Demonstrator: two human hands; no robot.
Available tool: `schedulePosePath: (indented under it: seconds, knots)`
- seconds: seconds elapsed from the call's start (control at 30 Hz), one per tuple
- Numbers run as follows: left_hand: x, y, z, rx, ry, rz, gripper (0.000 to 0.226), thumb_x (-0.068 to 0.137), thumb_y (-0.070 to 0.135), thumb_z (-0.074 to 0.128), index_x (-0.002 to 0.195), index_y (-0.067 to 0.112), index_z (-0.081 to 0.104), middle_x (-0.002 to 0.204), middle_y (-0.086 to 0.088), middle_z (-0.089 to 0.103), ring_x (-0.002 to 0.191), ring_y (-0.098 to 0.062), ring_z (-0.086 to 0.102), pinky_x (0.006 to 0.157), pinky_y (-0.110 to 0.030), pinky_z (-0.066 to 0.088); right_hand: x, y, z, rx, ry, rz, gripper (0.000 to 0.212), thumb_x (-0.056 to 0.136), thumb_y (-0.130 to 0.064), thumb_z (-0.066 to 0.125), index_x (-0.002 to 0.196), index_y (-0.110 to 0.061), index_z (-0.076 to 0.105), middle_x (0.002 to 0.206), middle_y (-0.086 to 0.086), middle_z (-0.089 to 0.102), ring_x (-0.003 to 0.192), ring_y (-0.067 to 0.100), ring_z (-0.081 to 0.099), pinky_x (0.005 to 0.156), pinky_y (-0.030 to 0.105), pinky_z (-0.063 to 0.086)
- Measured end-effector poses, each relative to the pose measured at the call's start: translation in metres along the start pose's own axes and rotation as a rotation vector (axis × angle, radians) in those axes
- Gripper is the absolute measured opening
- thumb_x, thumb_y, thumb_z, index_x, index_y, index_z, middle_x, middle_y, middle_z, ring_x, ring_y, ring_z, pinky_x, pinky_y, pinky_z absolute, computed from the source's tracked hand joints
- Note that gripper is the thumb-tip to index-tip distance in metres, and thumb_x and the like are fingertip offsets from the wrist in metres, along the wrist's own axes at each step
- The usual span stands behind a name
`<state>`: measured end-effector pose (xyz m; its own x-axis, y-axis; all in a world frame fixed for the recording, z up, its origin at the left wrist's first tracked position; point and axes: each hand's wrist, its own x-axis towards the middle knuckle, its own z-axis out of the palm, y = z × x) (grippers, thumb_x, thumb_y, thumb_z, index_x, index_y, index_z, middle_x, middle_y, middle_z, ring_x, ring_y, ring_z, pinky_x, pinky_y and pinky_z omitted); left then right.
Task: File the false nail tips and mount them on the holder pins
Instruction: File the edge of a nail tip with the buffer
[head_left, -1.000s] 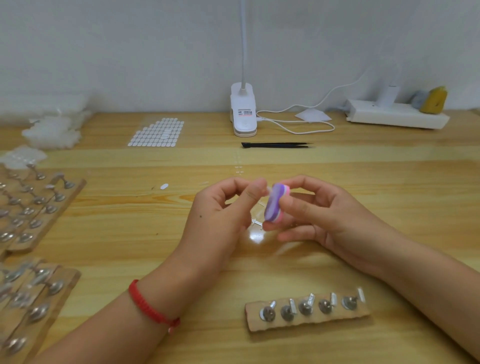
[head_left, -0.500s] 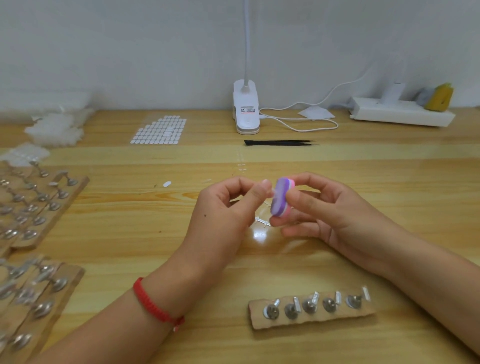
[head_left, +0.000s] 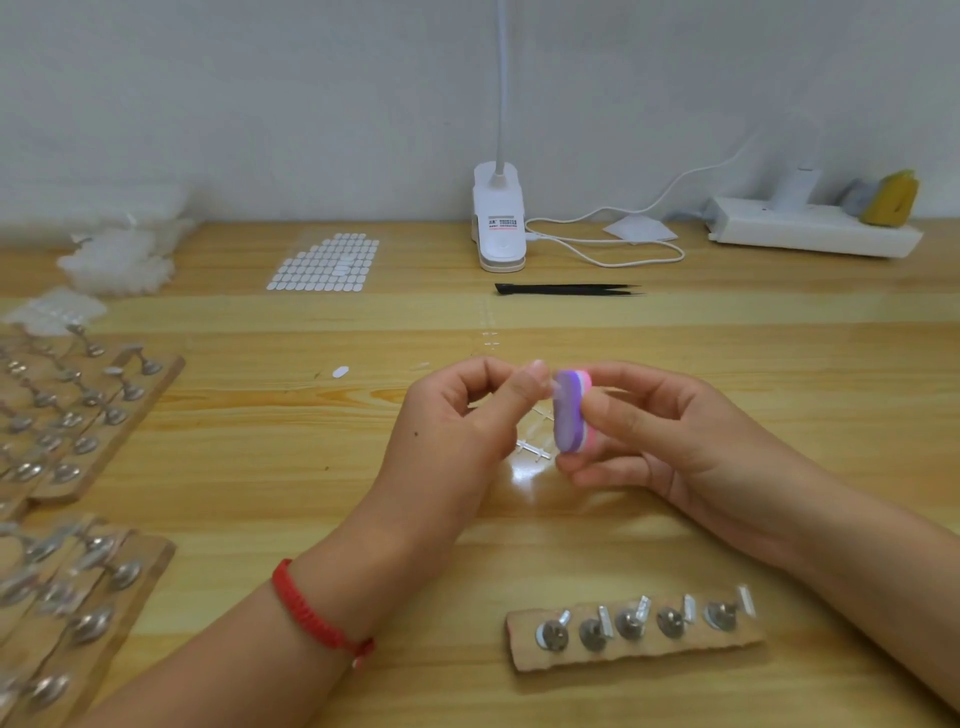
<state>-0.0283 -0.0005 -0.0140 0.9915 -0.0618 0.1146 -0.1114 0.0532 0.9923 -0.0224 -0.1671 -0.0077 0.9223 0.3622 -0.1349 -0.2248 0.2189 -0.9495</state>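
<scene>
The wooden table (head_left: 249, 499) runs pale and glossy from my body to a plain white wall. Nearest me lies a short holder strip (head_left: 636, 639) with five metal pins; small clear pieces seem to sit on them, though they are too small to be sure. More holder boards (head_left: 88, 415) crowd my left side.

Above the strip my hands meet over the table. My left hand (head_left: 457, 431) pinches a clear nail tip (head_left: 550, 383) between thumb and forefinger, and only a sliver of it shows past my fingertip. My right hand (head_left: 665, 441) grips the purple and pink file block (head_left: 568, 415), which stands upright with its purple face against the tip.

I judge the tip to be very light, thin, springy and slick. I should hold it by its sides near the base, leave the edge free, and press gently, or it may bend or flick away. The block looks cushioned and easy to grip.

Just past my fingers a clear plastic frame (head_left: 535, 449) lies on the wood. Farther off are black tweezers (head_left: 566, 289), a sheet of white tabs (head_left: 324, 262) and a lamp base (head_left: 498, 228).
</scene>
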Motion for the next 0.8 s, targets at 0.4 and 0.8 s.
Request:
schedulePosePath:
  seconds: [0.4, 0.8]
  knots:
    - [-0.0016, 0.0019, 0.0012, -0.012, -0.012, -0.002, 0.022, 0.073, 0.039, 0.062, 0.064, 0.019, 0.066, 0.043, 0.012, 0.035, 0.042, -0.006, 0.026, 0.043, -0.012, 0.025, 0.0005, -0.0005, -0.0016, 0.023, 0.005, 0.010, 0.045, 0.065, -0.024, 0.074, 0.107, -0.009, 0.067, 0.081, 0.016, 0.073, 0.069, 0.023, 0.073, 0.060, 0.024, 0.057]
    - [-0.0005, 0.0022, 0.0009, -0.024, -0.031, -0.020, 0.021, 0.079, 0.033, 0.062, 0.068, 0.015, 0.065, 0.038, 0.014, 0.034, 0.039, -0.003, 0.023, 0.041, -0.011, 0.025, -0.0011, 0.0025, 0.0019, 0.004, 0.050, -0.068, 0.035, 0.069, -0.021, 0.071, 0.101, -0.008, 0.062, 0.083, 0.016, 0.073, 0.074, 0.025, 0.074, 0.061, 0.025, 0.057]
